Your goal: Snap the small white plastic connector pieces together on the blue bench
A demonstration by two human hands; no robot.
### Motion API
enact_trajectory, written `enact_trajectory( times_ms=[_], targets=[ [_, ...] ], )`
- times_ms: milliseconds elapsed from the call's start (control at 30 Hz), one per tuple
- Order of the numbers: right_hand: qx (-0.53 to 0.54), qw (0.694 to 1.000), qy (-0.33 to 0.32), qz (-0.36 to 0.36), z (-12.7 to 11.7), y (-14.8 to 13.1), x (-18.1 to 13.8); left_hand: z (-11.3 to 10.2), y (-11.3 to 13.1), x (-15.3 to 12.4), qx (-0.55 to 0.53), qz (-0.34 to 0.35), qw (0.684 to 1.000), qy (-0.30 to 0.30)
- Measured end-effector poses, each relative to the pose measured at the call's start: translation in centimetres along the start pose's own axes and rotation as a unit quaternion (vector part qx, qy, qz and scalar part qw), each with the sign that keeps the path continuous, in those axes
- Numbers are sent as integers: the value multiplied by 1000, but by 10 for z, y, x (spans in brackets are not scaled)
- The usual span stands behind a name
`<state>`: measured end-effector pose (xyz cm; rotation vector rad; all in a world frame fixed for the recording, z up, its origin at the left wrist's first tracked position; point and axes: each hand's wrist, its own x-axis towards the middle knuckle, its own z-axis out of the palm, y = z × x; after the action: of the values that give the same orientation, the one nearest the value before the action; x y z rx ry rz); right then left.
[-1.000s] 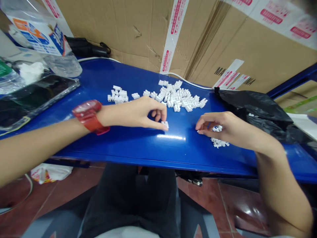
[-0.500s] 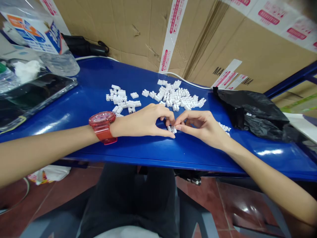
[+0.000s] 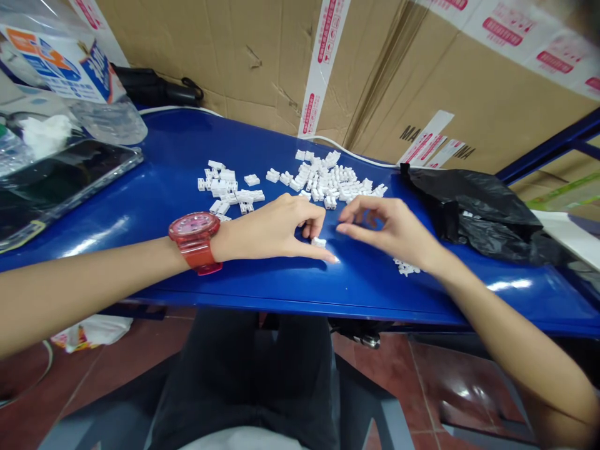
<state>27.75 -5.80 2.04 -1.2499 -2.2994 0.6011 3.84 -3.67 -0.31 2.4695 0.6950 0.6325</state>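
My left hand (image 3: 276,228), with a red watch (image 3: 194,240) on its wrist, rests on the blue table (image 3: 154,194) and pinches a small white plastic piece (image 3: 319,242) between thumb and fingers. My right hand (image 3: 387,228) hovers just to its right, fingers curled with thumb and forefinger close together; nothing shows in them. A small heap of white pieces (image 3: 405,267) lies under my right wrist. A larger pile of white pieces (image 3: 335,181) sits beyond both hands, and a smaller group of white pieces (image 3: 225,187) lies to the left.
A black plastic bag (image 3: 478,206) lies at the table's right. A clear tray (image 3: 60,178) and plastic bags (image 3: 70,69) crowd the left end. Cardboard boxes (image 3: 375,69) stand close behind the table. My lap sits below the near table edge.
One second ago the hands were apart, then the right hand came in to meet the left at the white piece. It has now drawn back slightly right; the left still pinches the piece.
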Motion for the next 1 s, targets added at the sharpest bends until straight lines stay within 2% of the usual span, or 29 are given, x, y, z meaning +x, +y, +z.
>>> enact_trajectory(
  times_ms=[133, 233, 367, 533, 633, 733, 867, 1000],
  targets=[
    [-144, 984, -70, 74, -59, 22, -10, -4, 0, -3, 23, 22, 999, -16],
    [-167, 968, -132, 131, -84, 37, -19, -9, -3, -5, -4, 71, 996, -52],
    [-164, 960, -173, 147, -75, 42, -20, -10, -7, -4, -33, 79, 994, -64],
    [-146, 972, -147, 110, -59, 31, -16, -7, -6, -3, -35, 42, 997, -53],
    [-170, 970, -134, 111, -62, 27, -18, -7, -5, -2, -29, 30, 998, -40],
    [-205, 954, -158, 154, -68, 31, -22, -7, -5, -2, -22, 32, 999, -38],
    [-182, 949, -185, 180, -70, 36, -25, -7, -4, -2, -15, 33, 998, -43],
    [-174, 954, -175, 171, -70, 36, -28, -7, -4, -2, -9, 38, 998, -47]
  ],
)
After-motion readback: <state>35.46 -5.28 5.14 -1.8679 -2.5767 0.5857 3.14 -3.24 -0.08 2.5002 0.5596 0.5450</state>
